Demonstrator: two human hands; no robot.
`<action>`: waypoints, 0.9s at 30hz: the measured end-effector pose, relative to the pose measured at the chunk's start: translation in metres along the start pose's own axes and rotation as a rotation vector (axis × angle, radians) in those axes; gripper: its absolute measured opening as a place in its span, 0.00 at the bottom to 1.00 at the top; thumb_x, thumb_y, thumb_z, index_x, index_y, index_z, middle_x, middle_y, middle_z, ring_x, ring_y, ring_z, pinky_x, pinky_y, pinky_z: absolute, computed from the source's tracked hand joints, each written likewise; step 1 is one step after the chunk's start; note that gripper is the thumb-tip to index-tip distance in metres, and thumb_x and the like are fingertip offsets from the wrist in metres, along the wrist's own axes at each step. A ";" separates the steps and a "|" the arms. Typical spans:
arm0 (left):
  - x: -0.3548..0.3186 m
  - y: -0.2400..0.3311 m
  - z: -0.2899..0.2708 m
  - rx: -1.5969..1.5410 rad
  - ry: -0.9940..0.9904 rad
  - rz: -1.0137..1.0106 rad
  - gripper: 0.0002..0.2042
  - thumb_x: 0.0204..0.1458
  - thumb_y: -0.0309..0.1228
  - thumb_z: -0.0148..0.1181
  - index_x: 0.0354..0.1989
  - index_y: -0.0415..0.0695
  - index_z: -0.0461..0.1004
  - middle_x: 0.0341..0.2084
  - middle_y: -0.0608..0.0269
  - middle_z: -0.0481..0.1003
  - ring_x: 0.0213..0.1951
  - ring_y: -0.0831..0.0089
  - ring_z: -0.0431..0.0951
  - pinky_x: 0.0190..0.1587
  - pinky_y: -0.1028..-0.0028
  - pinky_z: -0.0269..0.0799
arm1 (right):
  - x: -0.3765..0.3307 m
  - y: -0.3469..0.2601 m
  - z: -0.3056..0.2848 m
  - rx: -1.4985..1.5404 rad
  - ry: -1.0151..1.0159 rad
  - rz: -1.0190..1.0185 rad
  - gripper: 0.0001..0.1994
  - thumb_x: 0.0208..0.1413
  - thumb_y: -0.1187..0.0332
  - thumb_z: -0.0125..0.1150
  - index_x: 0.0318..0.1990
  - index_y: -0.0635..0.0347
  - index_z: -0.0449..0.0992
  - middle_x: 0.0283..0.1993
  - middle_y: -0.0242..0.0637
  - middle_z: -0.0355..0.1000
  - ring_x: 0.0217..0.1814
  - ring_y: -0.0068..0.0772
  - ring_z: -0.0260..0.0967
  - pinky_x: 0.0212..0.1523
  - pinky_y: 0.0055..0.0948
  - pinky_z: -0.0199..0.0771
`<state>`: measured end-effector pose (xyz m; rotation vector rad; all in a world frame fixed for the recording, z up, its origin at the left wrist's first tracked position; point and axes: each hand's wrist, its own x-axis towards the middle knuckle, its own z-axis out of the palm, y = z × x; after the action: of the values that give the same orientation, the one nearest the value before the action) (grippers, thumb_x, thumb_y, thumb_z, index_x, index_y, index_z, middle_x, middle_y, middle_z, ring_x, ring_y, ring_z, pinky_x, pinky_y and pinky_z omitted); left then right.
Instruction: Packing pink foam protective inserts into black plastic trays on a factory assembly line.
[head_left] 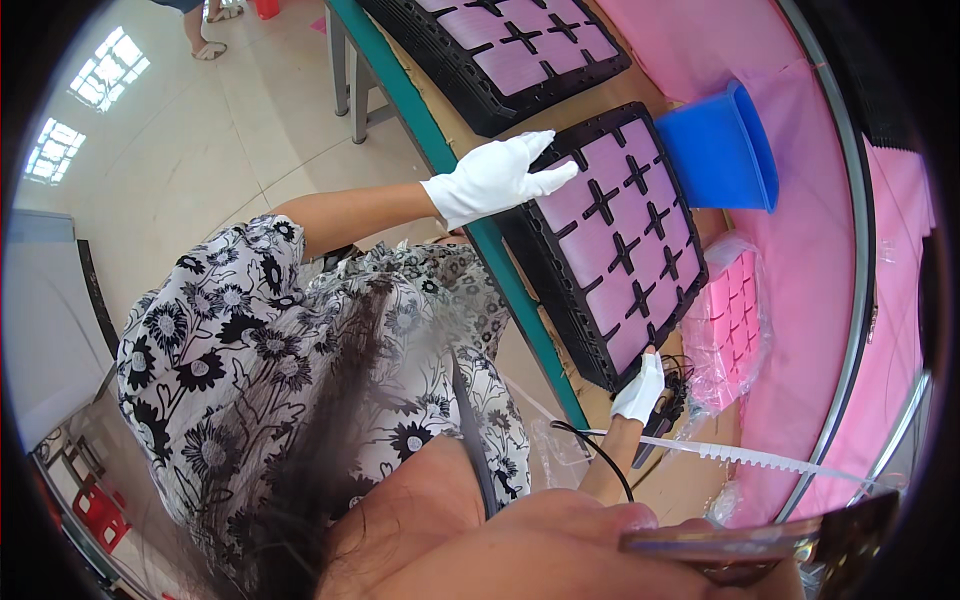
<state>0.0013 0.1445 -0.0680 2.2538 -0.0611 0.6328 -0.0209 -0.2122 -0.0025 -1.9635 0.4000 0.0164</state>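
Observation:
Before me lies a stack of black plastic trays, the top one lined with pale pink sheets between black cross-shaped dividers. My left hand, in a white glove, is at the tray's far left corner with fingers stretched out and thumb apart. At the opposite end, my right hand, also gloved in white with a bare fingertip showing, grips the tray's corner. Its thumb side lies on the rim; the other fingers are mostly hidden.
A second tray stack stands beyond. Nearby are a blue bin, a plastic-wrapped pink block and dark cables. A white notched strip crosses the lower right. The table has a green edge; another person's feet show at the top.

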 end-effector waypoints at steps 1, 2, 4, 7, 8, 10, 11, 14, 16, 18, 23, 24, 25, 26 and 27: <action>0.003 0.008 -0.005 -0.087 0.043 -0.105 0.26 0.54 0.44 0.51 0.54 0.35 0.66 0.53 0.38 0.65 0.49 0.57 0.73 0.47 0.70 0.70 | 0.003 0.004 -0.002 -0.001 0.001 0.000 0.33 0.54 0.56 0.55 0.60 0.74 0.57 0.62 0.50 0.58 0.63 0.38 0.55 0.63 0.30 0.50; 0.006 0.013 -0.011 -0.090 0.043 -0.106 0.26 0.54 0.44 0.51 0.54 0.35 0.66 0.53 0.38 0.65 0.49 0.57 0.73 0.47 0.70 0.70 | 0.011 0.010 -0.007 -0.018 -0.002 0.006 0.33 0.54 0.56 0.56 0.59 0.74 0.58 0.61 0.50 0.59 0.62 0.38 0.56 0.62 0.31 0.51; 0.010 0.019 -0.019 -0.097 -0.024 -0.125 0.36 0.51 0.52 0.53 0.52 0.24 0.62 0.50 0.38 0.68 0.53 0.56 0.70 0.53 0.70 0.67 | 0.019 0.012 -0.014 -0.055 -0.032 0.020 0.34 0.53 0.57 0.56 0.59 0.77 0.57 0.60 0.51 0.60 0.62 0.39 0.57 0.62 0.31 0.52; 0.009 0.022 -0.013 -0.118 0.076 -0.115 0.34 0.51 0.50 0.54 0.51 0.24 0.63 0.49 0.40 0.69 0.50 0.56 0.72 0.52 0.71 0.68 | 0.024 0.017 -0.015 -0.051 0.029 0.049 0.34 0.51 0.59 0.57 0.60 0.77 0.56 0.62 0.52 0.58 0.63 0.39 0.55 0.63 0.31 0.49; 0.011 0.025 -0.014 -0.179 0.084 -0.129 0.34 0.51 0.49 0.55 0.52 0.26 0.64 0.49 0.40 0.69 0.48 0.55 0.73 0.50 0.70 0.69 | 0.024 0.017 -0.014 -0.051 0.027 0.050 0.34 0.51 0.59 0.57 0.60 0.77 0.56 0.62 0.52 0.58 0.63 0.39 0.55 0.63 0.31 0.49; 0.014 0.033 -0.020 -0.170 0.068 -0.119 0.34 0.51 0.49 0.55 0.52 0.26 0.63 0.49 0.41 0.69 0.48 0.55 0.73 0.50 0.70 0.69 | 0.018 0.014 -0.012 -0.043 0.021 0.020 0.35 0.50 0.62 0.57 0.61 0.76 0.54 0.64 0.53 0.55 0.66 0.39 0.51 0.65 0.30 0.44; 0.016 0.037 -0.022 -0.163 0.053 -0.108 0.33 0.51 0.49 0.55 0.52 0.27 0.63 0.49 0.41 0.69 0.48 0.55 0.73 0.50 0.70 0.69 | 0.014 0.009 -0.010 -0.042 0.018 0.024 0.35 0.50 0.62 0.57 0.61 0.76 0.54 0.64 0.53 0.55 0.66 0.39 0.51 0.65 0.30 0.44; 0.019 0.038 -0.027 -0.166 -0.046 -0.151 0.34 0.51 0.50 0.54 0.53 0.26 0.63 0.50 0.41 0.68 0.50 0.55 0.72 0.51 0.69 0.68 | 0.005 -0.007 -0.002 -0.054 0.038 0.027 0.36 0.49 0.63 0.57 0.62 0.76 0.52 0.65 0.54 0.52 0.68 0.39 0.48 0.66 0.30 0.41; 0.016 0.037 -0.021 -0.128 -0.005 -0.144 0.33 0.51 0.51 0.53 0.52 0.27 0.64 0.49 0.43 0.69 0.49 0.56 0.72 0.51 0.68 0.68 | 0.002 -0.011 0.000 -0.114 0.036 0.028 0.36 0.49 0.64 0.57 0.62 0.76 0.51 0.66 0.54 0.50 0.69 0.40 0.46 0.66 0.30 0.41; 0.015 0.037 -0.019 -0.093 0.035 -0.136 0.33 0.51 0.51 0.53 0.51 0.28 0.65 0.48 0.45 0.70 0.49 0.56 0.73 0.50 0.68 0.69 | 0.006 -0.007 -0.004 -0.114 0.031 0.030 0.35 0.49 0.64 0.57 0.62 0.76 0.52 0.66 0.54 0.51 0.68 0.40 0.47 0.66 0.31 0.41; 0.035 0.047 -0.026 -0.063 -0.115 -0.038 0.31 0.51 0.52 0.51 0.53 0.37 0.66 0.42 0.49 0.74 0.53 0.59 0.70 0.50 0.68 0.69 | 0.012 -0.005 -0.014 -0.109 0.016 0.003 0.33 0.49 0.65 0.56 0.60 0.77 0.54 0.64 0.55 0.54 0.66 0.40 0.50 0.66 0.31 0.42; 0.032 0.046 -0.022 0.013 -0.117 -0.060 0.28 0.52 0.50 0.52 0.54 0.40 0.67 0.37 0.51 0.76 0.46 0.62 0.75 0.46 0.70 0.71 | 0.013 -0.004 -0.016 -0.145 0.010 -0.018 0.32 0.49 0.66 0.56 0.60 0.77 0.56 0.62 0.54 0.56 0.65 0.39 0.52 0.65 0.30 0.43; 0.031 0.043 -0.019 0.013 -0.117 -0.059 0.28 0.52 0.50 0.52 0.54 0.40 0.67 0.37 0.51 0.76 0.46 0.62 0.75 0.46 0.70 0.71 | 0.015 -0.004 -0.016 -0.181 0.005 -0.043 0.32 0.49 0.66 0.56 0.59 0.78 0.57 0.61 0.54 0.58 0.64 0.39 0.53 0.65 0.30 0.44; 0.031 0.040 -0.017 -0.223 -0.067 -0.155 0.26 0.53 0.48 0.53 0.54 0.41 0.68 0.37 0.53 0.77 0.41 0.65 0.76 0.45 0.71 0.71 | 0.015 -0.004 -0.015 -0.180 0.006 -0.043 0.32 0.49 0.66 0.56 0.59 0.78 0.57 0.61 0.54 0.58 0.64 0.39 0.53 0.65 0.30 0.44; 0.031 0.037 -0.017 -0.460 -0.014 -0.249 0.25 0.53 0.46 0.54 0.53 0.42 0.69 0.36 0.55 0.77 0.36 0.69 0.77 0.43 0.73 0.71 | 0.016 -0.005 -0.014 -0.147 0.039 -0.054 0.31 0.49 0.66 0.56 0.58 0.78 0.58 0.59 0.53 0.59 0.62 0.39 0.55 0.63 0.29 0.47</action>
<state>0.0128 0.1350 -0.0190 1.7850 0.0618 0.4178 -0.0072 -0.2269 0.0046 -2.1220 0.3803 -0.0278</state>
